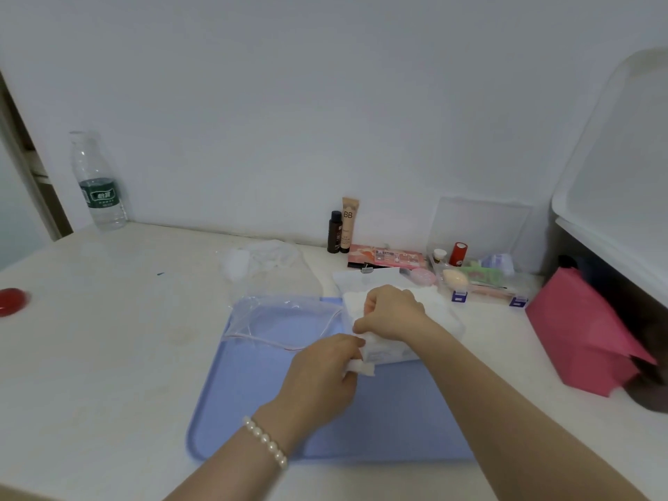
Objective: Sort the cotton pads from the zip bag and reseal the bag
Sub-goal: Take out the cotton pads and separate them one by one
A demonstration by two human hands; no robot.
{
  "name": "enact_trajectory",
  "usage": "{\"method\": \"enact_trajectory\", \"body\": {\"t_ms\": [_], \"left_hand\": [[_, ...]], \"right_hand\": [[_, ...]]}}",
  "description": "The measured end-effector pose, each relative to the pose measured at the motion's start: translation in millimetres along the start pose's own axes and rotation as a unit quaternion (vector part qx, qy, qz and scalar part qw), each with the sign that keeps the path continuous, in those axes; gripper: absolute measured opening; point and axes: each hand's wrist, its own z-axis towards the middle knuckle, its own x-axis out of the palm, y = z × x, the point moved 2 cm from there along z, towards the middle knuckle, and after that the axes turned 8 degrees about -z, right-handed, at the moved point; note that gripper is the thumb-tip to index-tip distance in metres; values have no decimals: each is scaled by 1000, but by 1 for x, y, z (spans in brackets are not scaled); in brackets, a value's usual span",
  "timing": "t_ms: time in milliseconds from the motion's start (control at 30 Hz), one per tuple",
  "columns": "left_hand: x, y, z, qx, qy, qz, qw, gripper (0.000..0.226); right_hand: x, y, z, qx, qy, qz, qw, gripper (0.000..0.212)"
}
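Observation:
A clear zip bag (285, 320) with a red seal line lies open on the far left part of the blue tray (253, 403). A clear box (439, 321) full of white cotton pads sits at the tray's far right corner. My left hand (321, 374), with a pearl bracelet at the wrist, pinches white cotton pads (363, 367) at the box's near left corner. Curled over the top of the stack in the box is my right hand (392, 312), gripping the pads there.
Behind the tray lie crumpled clear plastic (264, 260), a BB cream tube (349, 222), a dark bottle (334, 231), an eyeshadow palette (388, 256) and a clear organiser (480, 280) of cosmetics. A water bottle (97, 182) stands far left, a red lid (12, 300) at the left edge, pink paper (582, 330) right.

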Motion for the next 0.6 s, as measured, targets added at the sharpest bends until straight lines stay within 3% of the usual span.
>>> {"method": "enact_trajectory", "body": {"t_ms": [333,433,600], "left_hand": [[1,6,3,103,-16,31,994,16],[0,7,3,106,-17,24,994,15],[0,6,2,125,-30,20,992,13]], "right_hand": [[4,-11,6,-61,-5,82,995,27],[4,-14,9,-71,-17,47,996,33],[3,-5,0,-167,-35,-96,981,36]]}}
